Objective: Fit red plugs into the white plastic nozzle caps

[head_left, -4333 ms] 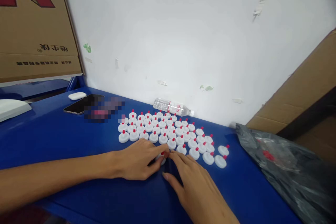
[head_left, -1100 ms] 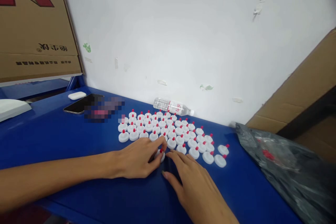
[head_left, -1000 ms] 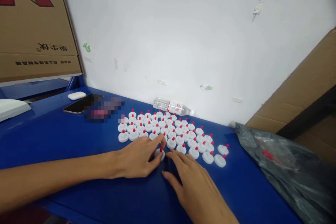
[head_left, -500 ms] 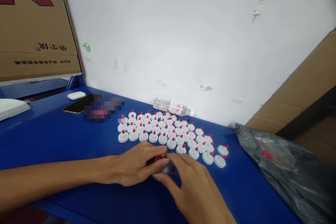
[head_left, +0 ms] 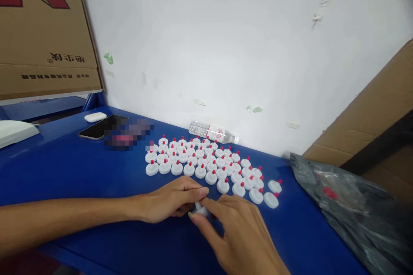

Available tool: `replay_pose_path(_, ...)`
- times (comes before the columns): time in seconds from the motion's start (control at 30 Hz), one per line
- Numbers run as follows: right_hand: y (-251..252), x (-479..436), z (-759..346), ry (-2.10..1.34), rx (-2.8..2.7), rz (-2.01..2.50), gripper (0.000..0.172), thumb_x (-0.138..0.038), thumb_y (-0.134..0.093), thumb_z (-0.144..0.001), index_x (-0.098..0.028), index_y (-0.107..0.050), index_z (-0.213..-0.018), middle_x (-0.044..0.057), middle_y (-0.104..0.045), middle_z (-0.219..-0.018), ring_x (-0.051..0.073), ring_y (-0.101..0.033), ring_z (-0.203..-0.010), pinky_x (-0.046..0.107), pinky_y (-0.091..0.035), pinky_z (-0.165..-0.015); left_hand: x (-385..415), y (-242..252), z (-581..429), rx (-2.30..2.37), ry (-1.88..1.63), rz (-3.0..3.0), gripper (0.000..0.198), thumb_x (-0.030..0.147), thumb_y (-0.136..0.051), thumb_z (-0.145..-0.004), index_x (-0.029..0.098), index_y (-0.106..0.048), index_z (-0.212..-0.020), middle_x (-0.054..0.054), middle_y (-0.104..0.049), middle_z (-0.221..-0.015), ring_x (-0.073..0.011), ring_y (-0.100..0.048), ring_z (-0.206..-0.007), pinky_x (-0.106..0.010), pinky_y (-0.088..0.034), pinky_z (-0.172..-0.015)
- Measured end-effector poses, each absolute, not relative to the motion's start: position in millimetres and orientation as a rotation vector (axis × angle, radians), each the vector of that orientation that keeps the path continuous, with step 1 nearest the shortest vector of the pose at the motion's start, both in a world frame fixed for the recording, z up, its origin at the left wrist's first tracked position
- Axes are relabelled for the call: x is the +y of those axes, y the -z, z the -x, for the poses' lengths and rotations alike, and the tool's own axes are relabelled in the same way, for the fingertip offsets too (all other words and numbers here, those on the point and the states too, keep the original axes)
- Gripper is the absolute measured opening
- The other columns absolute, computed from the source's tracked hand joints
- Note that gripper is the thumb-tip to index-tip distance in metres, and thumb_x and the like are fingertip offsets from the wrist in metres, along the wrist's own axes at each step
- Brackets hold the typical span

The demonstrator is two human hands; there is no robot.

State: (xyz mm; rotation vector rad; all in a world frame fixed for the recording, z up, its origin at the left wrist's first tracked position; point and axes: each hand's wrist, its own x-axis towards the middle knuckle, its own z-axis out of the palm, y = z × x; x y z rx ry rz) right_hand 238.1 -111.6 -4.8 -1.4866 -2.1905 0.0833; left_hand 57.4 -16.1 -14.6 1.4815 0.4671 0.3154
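Observation:
Between my two hands, near the table's front, is a white cap-like piece (head_left: 201,209), partly covered by fingers. My right hand (head_left: 230,223) grips its side with thumb and forefinger. My left hand (head_left: 176,197) is closed at the top of the piece, thumb and forefinger pinched together; whatever lies between those fingertips is hidden. Just beyond my hands, several round white pieces with red tips (head_left: 200,171) stand in close rows on the blue table (head_left: 122,176). Two more of them (head_left: 271,200) sit slightly apart at the right end.
A clear plastic bottle (head_left: 213,132) lies against the wall behind the rows. At the left are a phone (head_left: 100,129), a white case (head_left: 95,117) and a blurred item. A dark plastic bag (head_left: 355,206) with a clear packet covers the right side. Cardboard (head_left: 41,51) stands at the back left.
My left thumb and fingers have shifted up to the top of the white piece. The red tip seen between my hands before no longer shows. The view has moved slightly.

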Motion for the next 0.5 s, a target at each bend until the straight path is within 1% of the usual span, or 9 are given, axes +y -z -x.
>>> replay_pose_path(0.07,6.1,-110.3,-239.4,0.021,-2.204,1.487,0.014,-0.024,-0.069,-0.090,-0.030,-0.072,-0.103,-0.002,-0.077,-0.087,0.021,-0.072,-0.078,0.033,-0.050,-0.074,-9.4,15.1,-57.7,0.511,-0.352,-1.392,0.056,0.061,-0.056,-0.093,0.019,-0.037,-0.063,0.009,-0.024,-0.052,-0.0062,-0.016,-0.045,-0.023,-0.012,-0.041)
replay_pose_path(0.13,8.0,-109.0,-241.5,0.151,-2.205,1.519,0.017,-0.018,-0.070,-0.087,-0.027,-0.072,-0.101,0.002,-0.078,-0.091,0.023,-0.072,-0.079,0.034,-0.050,-0.074,1.2,16.5,-56.9,0.527,-0.444,-1.365,0.060,0.061,-0.053,-0.094,0.020,-0.027,-0.059,0.009,-0.021,-0.050,-0.0059,-0.015,-0.043,-0.024,-0.010,-0.041)
replay_pose_path(0.2,9.7,-108.2,-243.5,0.224,-2.168,1.575,0.015,-0.022,-0.069,-0.089,-0.026,-0.071,-0.103,0.004,-0.078,-0.092,0.025,-0.073,-0.082,0.037,-0.051,-0.077,11.6,19.0,-55.8,0.563,-0.541,-1.421,0.061,0.057,-0.056,-0.094,0.021,-0.023,-0.058,0.008,-0.022,-0.050,-0.0057,-0.016,-0.042,-0.023,-0.011,-0.040)
replay_pose_path(0.27,10.2,-108.0,-244.6,0.197,-2.151,1.605,0.018,-0.027,-0.068,-0.091,-0.027,-0.069,-0.109,0.004,-0.077,-0.093,0.026,-0.072,-0.086,0.037,-0.052,-0.078,16.9,20.9,-55.5,0.601,-0.550,-1.498,0.059,0.056,-0.058,-0.093,0.021,-0.026,-0.058,0.008,-0.021,-0.052,-0.0060,-0.018,-0.044,-0.022,-0.016,-0.041)
replay_pose_path(0.37,8.6,-108.1,-243.9,0.082,-2.195,1.622,0.017,-0.020,-0.063,-0.092,-0.027,-0.064,-0.107,0.002,-0.075,-0.090,0.024,-0.071,-0.082,0.034,-0.051,-0.072,11.7,20.0,-56.1,0.641,-0.558,-1.703,0.053,0.056,-0.053,-0.095,0.020,-0.032,-0.063,0.007,-0.026,-0.057,-0.0077,-0.024,-0.048,-0.023,-0.022,-0.044)
replay_pose_path(0.43,7.9,-108.2,-242.8,0.019,-2.209,1.631,0.016,-0.017,-0.060,-0.092,-0.027,-0.061,-0.104,0.001,-0.072,-0.087,0.023,-0.071,-0.080,0.033,-0.050,-0.070,3.0,17.7,-56.5,0.650,-0.582,-2.003,0.046,0.048,-0.052,-0.098,0.019,-0.036,-0.067,0.006,-0.032,-0.060,-0.0088,-0.030,-0.053,-0.023,-0.025,-0.049)
replay_pose_path(0.5,8.9,-108.1,-242.3,-0.013,-2.199,1.641,0.014,-0.019,-0.060,-0.093,-0.026,-0.058,-0.105,0.001,-0.071,-0.088,0.024,-0.071,-0.082,0.033,-0.050,-0.071,-5.2,16.2,-56.3,0.667,-0.570,-2.256,0.034,0.038,-0.050,-0.099,0.018,-0.043,-0.073,0.006,-0.040,-0.060,-0.0095,-0.035,-0.054,-0.024,-0.027,-0.052)
